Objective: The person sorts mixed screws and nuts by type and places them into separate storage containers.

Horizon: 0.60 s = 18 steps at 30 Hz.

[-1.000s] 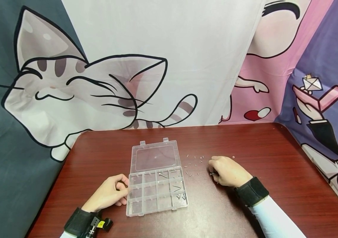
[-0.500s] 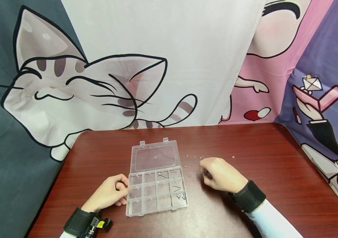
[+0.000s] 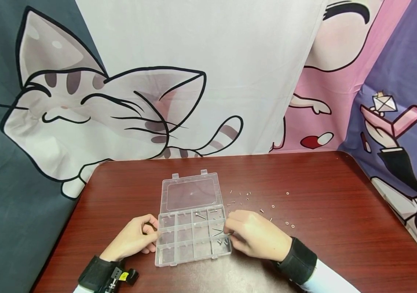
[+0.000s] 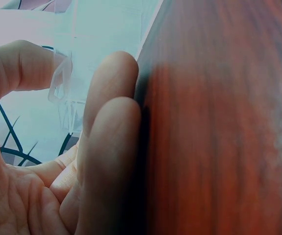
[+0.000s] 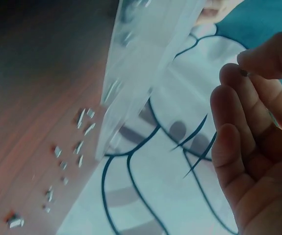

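Note:
My left hand [image 3: 133,238] grips the left side of an open clear plastic compartment box [image 3: 185,233]. In the left wrist view the thumb [image 4: 38,68] lies against its edge, with fingertips [image 4: 112,81] along the wall. At the box's right edge, my right hand [image 3: 256,236] hangs by the compartments with long screws [image 3: 217,231] and short screws [image 3: 226,241]. The right wrist view shows a tiny dark metal piece [image 5: 244,72] pinched between thumb and fingertip; its kind I cannot tell. Another screw [image 3: 200,215] lies in a far compartment.
Several tiny screws [image 3: 233,202] lie scattered on the brown table [image 3: 322,183] right of the box. Small ring-shaped pieces [image 3: 292,226] lie farther right. The clear lid [image 3: 192,193] is folded back away from me. Printed cloth [image 3: 230,61] hangs behind the table.
My right hand has moved left and nearer, from the scattered pieces to the box's right edge. Screws and rings it covered now show on the table. My left hand has stayed put.

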### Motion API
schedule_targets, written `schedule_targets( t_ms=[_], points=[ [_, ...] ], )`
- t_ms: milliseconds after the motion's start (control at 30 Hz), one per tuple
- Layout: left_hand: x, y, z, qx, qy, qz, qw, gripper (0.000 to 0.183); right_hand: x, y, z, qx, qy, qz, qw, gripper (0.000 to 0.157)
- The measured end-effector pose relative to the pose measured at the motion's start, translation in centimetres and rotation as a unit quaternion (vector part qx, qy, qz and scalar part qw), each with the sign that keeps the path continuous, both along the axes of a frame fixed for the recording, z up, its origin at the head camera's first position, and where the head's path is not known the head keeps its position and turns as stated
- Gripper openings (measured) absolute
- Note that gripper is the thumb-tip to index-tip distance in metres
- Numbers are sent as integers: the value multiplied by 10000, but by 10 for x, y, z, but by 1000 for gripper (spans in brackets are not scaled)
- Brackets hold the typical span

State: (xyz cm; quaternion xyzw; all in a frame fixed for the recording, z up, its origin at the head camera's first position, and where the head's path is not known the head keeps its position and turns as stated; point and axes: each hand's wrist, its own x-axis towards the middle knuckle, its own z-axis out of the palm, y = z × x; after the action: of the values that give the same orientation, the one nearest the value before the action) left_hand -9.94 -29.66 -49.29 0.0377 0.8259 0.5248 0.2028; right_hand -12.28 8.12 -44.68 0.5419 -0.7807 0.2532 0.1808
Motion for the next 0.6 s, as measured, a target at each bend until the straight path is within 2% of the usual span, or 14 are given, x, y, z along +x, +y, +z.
schedule_targets(
  t_ms=[233, 400, 467, 567, 600],
  points=[
    [0, 0, 1, -84, -12, 4, 10000, 27, 14, -11, 2, 0, -6, 254, 9997, 21],
    [0, 0, 1, -97, -23, 7, 9999, 27, 18, -11, 3, 227, 1, 158, 9996, 26],
    [0, 0, 1, -76, -14, 5, 10000, 27, 20, -10, 4, 561, -144, 40, 9983, 49],
    [0, 0, 1, -37, -6, -3, 10000, 27, 24, -7, 5, 1135, -430, -193, 9924, 98],
    [0, 0, 1, -22, -4, -5, 10000, 27, 24, -6, 5, 1282, -521, -260, 9900, 107]
  ],
)
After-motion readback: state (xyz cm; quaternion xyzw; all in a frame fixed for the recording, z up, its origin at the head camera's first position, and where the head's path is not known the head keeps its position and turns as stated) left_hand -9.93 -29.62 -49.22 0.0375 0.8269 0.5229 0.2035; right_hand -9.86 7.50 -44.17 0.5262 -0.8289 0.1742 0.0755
